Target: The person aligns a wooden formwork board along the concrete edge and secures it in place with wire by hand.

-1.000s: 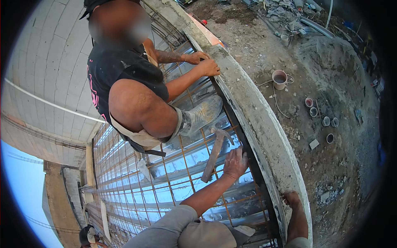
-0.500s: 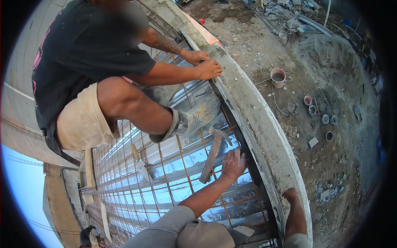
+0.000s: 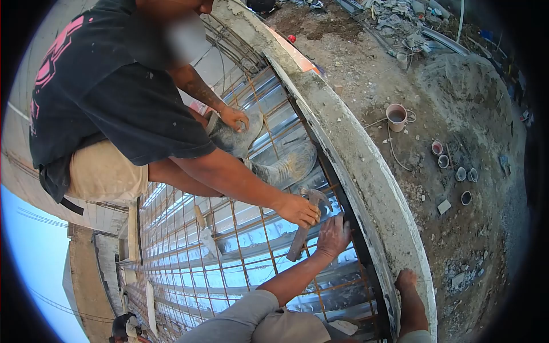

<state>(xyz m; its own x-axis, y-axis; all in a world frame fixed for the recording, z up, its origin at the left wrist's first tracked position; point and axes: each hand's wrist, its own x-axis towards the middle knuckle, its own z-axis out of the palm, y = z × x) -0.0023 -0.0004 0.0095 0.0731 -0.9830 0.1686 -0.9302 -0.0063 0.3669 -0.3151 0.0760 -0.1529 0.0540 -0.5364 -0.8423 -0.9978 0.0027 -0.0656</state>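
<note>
My left hand [image 3: 334, 236] is at the dark strip [image 3: 355, 243] along the inner side of the concrete edge [image 3: 374, 197]. Its fingers are bent and close together; what they hold, if anything, I cannot make out. Farther along the concrete edge, my right hand [image 3: 406, 279] is closed, its fingers mostly hidden, with a thin line beside it. A claw hammer [image 3: 297, 247] lies just left of my left hand, over the rusty rebar mesh [image 3: 237, 243]. A co-worker's hand [image 3: 299, 211] covers part of its handle near the head.
The co-worker [image 3: 114, 108] crouches at the left, a boot [image 3: 289, 163] on the mesh. A trowel [image 3: 206, 234] rests on the bars above shiny metal decking. Beyond the concrete edge, the ground lies lower, with a bucket [image 3: 396, 116], several small pots and a sand heap [image 3: 457, 86].
The co-worker's hands have left the concrete edge: one has come down to the hammer, the other hangs near the boots. My hands stay at about the same places on the edge.
</note>
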